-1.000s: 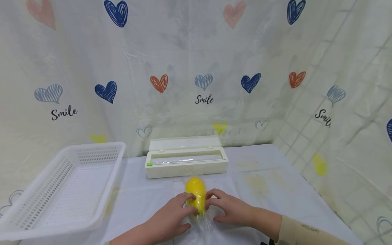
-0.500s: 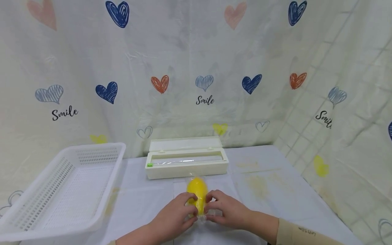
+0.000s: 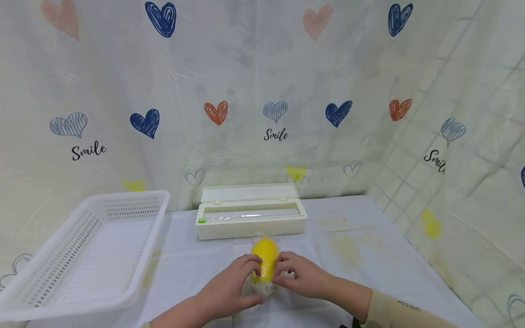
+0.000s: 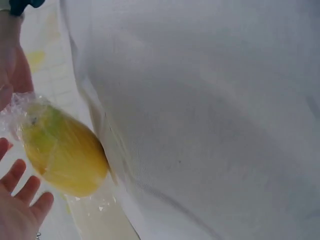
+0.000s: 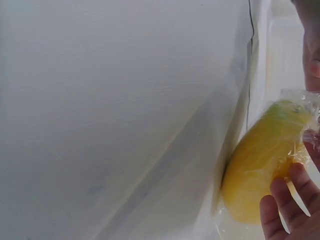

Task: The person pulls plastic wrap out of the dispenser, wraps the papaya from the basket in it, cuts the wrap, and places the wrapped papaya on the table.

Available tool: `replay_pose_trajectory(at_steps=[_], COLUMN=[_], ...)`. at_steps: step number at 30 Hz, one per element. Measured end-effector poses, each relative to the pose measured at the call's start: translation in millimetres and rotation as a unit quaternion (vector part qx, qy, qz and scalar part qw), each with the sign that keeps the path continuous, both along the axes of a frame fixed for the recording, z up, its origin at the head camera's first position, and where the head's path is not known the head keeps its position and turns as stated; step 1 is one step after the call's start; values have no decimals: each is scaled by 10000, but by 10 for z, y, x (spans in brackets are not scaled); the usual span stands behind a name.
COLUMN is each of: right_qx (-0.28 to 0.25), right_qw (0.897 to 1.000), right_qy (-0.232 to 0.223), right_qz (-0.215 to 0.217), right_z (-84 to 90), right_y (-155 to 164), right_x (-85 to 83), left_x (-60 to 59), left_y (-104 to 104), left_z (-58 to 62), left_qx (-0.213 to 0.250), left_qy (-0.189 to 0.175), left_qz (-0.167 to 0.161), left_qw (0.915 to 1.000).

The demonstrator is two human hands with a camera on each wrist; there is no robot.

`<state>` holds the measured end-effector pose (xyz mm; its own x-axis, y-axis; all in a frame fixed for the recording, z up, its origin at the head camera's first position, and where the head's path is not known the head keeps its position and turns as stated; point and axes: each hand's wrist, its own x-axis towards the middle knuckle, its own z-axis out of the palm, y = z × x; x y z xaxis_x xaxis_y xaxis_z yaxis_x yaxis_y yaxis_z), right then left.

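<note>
Low in the head view's centre, the left hand [image 3: 229, 289] and right hand [image 3: 301, 278] pinch clear film [image 3: 262, 288] around a yellow fruit [image 3: 265, 254] on the tabletop [image 3: 369, 255] — dispenser box [image 3: 251, 217] behind. Left wrist view: fruit [image 4: 62, 152] at lower left, fingers [image 4: 22, 185] beneath. Right wrist view: fruit [image 5: 262, 160] at right — fingers [image 5: 290, 205] curl on it.

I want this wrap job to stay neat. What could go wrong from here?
1. Both the left hand and right hand pinch the film at the near end of the yellow fruit; thin film bunched there might tear.
2. The fruit is rounded and lies on its side, so it might roll out of the grip.
3. The far end of the fruit sits close to the open dispenser; loose film there may cling or snag.
</note>
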<state>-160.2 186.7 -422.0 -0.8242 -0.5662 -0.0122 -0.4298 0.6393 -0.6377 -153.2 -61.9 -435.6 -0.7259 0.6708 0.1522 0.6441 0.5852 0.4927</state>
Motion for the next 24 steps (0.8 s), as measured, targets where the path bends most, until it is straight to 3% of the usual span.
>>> replay_pose_trajectory(at_steps=[3,5,8,12,16,19,24], right_qx=[82,96,28,-186,-324,-345,-283], right_qw=[9999,9999,9999,9989,9978,9978,9979], right_qy=[-96,-90,-117,-307,-336,-250,-235], right_qz=[-36,5,122,316,463,511,540], right_z=[14,10,3,4,9,8,3], right_y=[-34,-51,-68,-78,-99,-119,-125], right_x=[-12,-21,-30,-38,-58,-82,-105], left_x=[-4,-19,-51,-94,-133,-155,-194], left_y=[11,24,34,31,6,-41,-109], left_z=[-10,-13,-23,-34,-34,-27,-31], left_qx=[-78,34,414,944,1155,1064,723], left_qy=[368,267,-264,-1084,-1549,-1588,-1202], left_qz=[89,211,443,688,666,513,406], left_qw=[9993,9994,9978,9872,9789,9802,9893])
